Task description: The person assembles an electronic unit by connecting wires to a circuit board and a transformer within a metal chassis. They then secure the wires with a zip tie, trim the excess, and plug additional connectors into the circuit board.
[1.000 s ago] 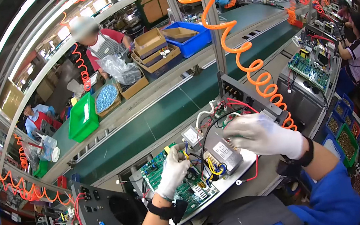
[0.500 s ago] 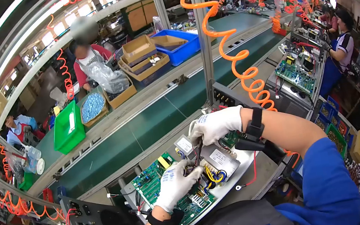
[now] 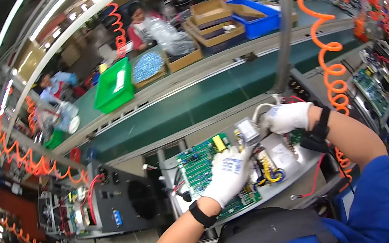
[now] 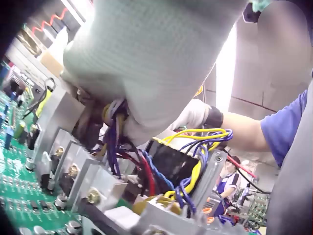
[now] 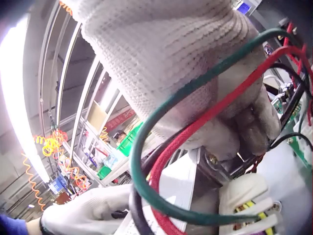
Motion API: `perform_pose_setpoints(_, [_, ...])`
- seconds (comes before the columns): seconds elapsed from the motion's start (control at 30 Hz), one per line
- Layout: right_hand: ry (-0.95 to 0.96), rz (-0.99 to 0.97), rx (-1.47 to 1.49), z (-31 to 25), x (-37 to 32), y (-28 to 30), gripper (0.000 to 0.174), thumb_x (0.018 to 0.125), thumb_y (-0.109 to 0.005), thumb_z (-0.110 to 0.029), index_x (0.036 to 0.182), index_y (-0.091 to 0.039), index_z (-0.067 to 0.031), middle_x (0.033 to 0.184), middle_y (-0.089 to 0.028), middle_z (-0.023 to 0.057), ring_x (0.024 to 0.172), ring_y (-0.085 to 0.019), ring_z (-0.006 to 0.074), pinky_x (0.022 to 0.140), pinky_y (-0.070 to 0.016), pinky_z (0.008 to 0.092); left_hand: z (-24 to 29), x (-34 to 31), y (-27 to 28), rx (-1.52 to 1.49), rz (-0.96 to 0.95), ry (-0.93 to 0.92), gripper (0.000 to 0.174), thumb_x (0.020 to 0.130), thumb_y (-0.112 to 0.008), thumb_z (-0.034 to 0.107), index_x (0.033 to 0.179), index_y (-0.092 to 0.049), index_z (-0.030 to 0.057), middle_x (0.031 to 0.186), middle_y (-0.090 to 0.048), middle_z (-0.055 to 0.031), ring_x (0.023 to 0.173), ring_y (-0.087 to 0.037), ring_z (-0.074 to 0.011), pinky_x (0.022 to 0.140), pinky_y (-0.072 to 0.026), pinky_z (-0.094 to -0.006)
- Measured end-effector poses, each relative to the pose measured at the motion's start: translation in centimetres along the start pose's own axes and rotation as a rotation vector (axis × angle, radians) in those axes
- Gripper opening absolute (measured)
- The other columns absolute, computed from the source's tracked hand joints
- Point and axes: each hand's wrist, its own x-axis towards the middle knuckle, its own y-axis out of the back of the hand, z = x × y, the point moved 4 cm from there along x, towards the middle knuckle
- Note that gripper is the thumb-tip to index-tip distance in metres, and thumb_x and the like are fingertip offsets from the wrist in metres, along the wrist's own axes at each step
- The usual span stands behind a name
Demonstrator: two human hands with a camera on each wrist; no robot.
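Observation:
In a white glove, my left hand (image 3: 227, 174) lies over the green circuit board (image 3: 196, 169), its fingers curled round a bundle of purple and white wires (image 4: 115, 142) beside the metal heat sinks (image 4: 93, 188). My right hand (image 3: 288, 116), also gloved, is behind the labelled metal box (image 3: 282, 156). Its curled fingers grip a black cable (image 5: 292, 108), partly hidden under them. Green (image 5: 142, 166) and red (image 5: 159, 164) wires loop across in front of this hand. Yellow and blue wires (image 3: 271, 173) bunch at the box's left side.
A smaller labelled module (image 3: 247, 130) sits between the hands. A red wire (image 3: 318, 173) with a ring terminal hangs over the front right. A black-panelled unit (image 3: 128, 201) stands to the left. Behind runs a green conveyor (image 3: 192, 106); an orange coiled hose (image 3: 333, 70) hangs at right.
My right hand has come leftward and back from the right of the metal box to the cables behind it. My left hand stays at the wires. The head view has turned.

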Motion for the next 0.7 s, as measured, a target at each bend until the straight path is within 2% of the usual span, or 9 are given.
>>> perform_pose_setpoints(0.1, [-0.046, 0.009, 0.142, -0.5, -0.5, 1.1, 0.033, 0.081, -0.053, -0.004, 0.11, -0.068, -0.0051, 0.088, -0.068, 0.0161, 0.08, -0.067, 0.031, 0.071, -0.0521, 0.0401, -1.3, -2.5, 2.6, -0.229, 0.255, -0.08, 0.043, 0.086, -0.061, 0.019, 0.125, -0.056, 0.0023, 0.096, -0.064, -0.0215, 0.089, -0.064, -0.0345, 0.077, -0.0502, -0.0462])
perform_pose_setpoints(0.13, [0.039, 0.228, 0.171, -1.5, -1.0, 2.3, 0.034, 0.085, -0.052, -0.006, 0.116, -0.065, -0.0045, 0.101, -0.066, 0.0182, 0.084, -0.066, 0.031, 0.074, -0.0517, 0.0378, -3.3, -4.3, 4.2, -0.262, 0.423, -0.057, 0.039, 0.087, -0.062, 0.018, 0.122, -0.058, 0.0013, 0.098, -0.064, -0.0201, 0.088, -0.063, -0.0351, 0.079, -0.0501, -0.0456])
perform_pose_setpoints(0.2, [0.04, 0.383, 0.116, -6.5, -4.5, 6.2, 0.034, 0.087, -0.052, -0.009, 0.118, -0.061, -0.0002, 0.112, -0.062, 0.02, 0.099, -0.062, 0.0331, 0.085, -0.0494, 0.0382, -10.8, -8.5, 4.6, -0.705, 0.387, 0.557, 0.028, 0.092, -0.058, 0.022, 0.112, -0.065, 0.0046, 0.093, -0.067, -0.0161, 0.083, -0.066, -0.0276, 0.076, -0.0524, -0.0359])
perform_pose_setpoints(0.23, [-0.079, 0.384, 0.179, -8.8, -5.4, 6.7, 0.034, 0.087, -0.053, -0.011, 0.119, -0.06, 0.0013, 0.112, -0.062, 0.0207, 0.104, -0.06, 0.0342, 0.089, -0.0483, 0.0394, -13.7, -10.9, 5.4, -0.298, 0.653, 0.391, 0.028, 0.094, -0.055, 0.024, 0.111, -0.064, 0.0039, 0.087, -0.067, -0.0125, 0.075, -0.065, -0.0236, 0.071, -0.0515, -0.034])
perform_pose_setpoints(0.27, [-0.008, 0.448, 0.167, -9.6, -6.1, 5.3, 0.036, 0.086, -0.055, -0.012, 0.119, -0.059, 0.0027, 0.111, -0.062, 0.0209, 0.105, -0.059, 0.0354, 0.091, -0.0475, 0.0408, -17.3, -13.1, 4.7, -0.524, 0.572, 0.764, 0.028, 0.095, -0.052, 0.025, 0.102, -0.066, 0.0027, 0.081, -0.066, -0.0121, 0.071, -0.064, -0.0221, 0.067, -0.0502, -0.0354])
perform_pose_setpoints(0.33, [0.061, 0.493, 0.009, -11.7, -6.7, 2.5, 0.042, 0.084, -0.058, -0.017, 0.12, -0.056, 0.0043, 0.108, -0.062, 0.0208, 0.105, -0.06, 0.0369, 0.094, -0.0468, 0.0424, -21.6, -15.9, 3.3, -0.373, 0.507, 0.934, 0.036, 0.095, -0.052, 0.033, 0.087, -0.068, 0.0029, 0.071, -0.065, -0.0155, 0.071, -0.065, -0.0268, 0.065, -0.0487, -0.0394])
perform_pose_setpoints(0.47, [-0.057, 0.475, -0.178, -12.0, -5.4, -1.9, 0.039, 0.082, -0.061, -0.015, 0.12, -0.061, -0.0073, 0.129, -0.05, 0.0207, 0.124, -0.045, 0.0395, 0.106, -0.0337, 0.0514, -29.3, -16.5, -5.6, -0.571, 0.253, 1.042, 0.054, 0.093, -0.053, 0.052, 0.085, -0.07, 0.0021, 0.069, -0.065, -0.0122, 0.069, -0.064, -0.0207, 0.063, -0.047, -0.0343])
perform_pose_setpoints(0.6, [-0.069, 0.432, -0.116, -12.6, -4.8, -1.4, 0.034, 0.081, -0.058, -0.011, 0.114, -0.063, -0.0066, 0.129, -0.052, 0.0213, 0.123, -0.046, 0.0405, 0.105, -0.0355, 0.0499, -29.9, -14.3, -8.1, -1.474, 0.675, 0.81, 0.037, 0.092, -0.066, 0.026, 0.121, -0.063, 0.0039, 0.108, -0.068, -0.0059, 0.093, -0.063, -0.0156, 0.081, -0.0473, -0.0315])
perform_pose_setpoints(0.7, [-0.079, 0.446, -0.14, -13.7, -4.9, -0.3, 0.032, 0.081, -0.057, -0.012, 0.111, -0.063, -0.0046, 0.125, -0.054, 0.0215, 0.119, -0.05, 0.0393, 0.102, -0.0397, 0.0466, -29.7, -13.6, -6.8, -1.819, 0.705, 0.59, 0.029, 0.093, -0.063, 0.021, 0.116, -0.06, 0.0043, 0.12, -0.064, -0.013, 0.111, -0.06, -0.0246, 0.099, -0.0422, -0.0385])
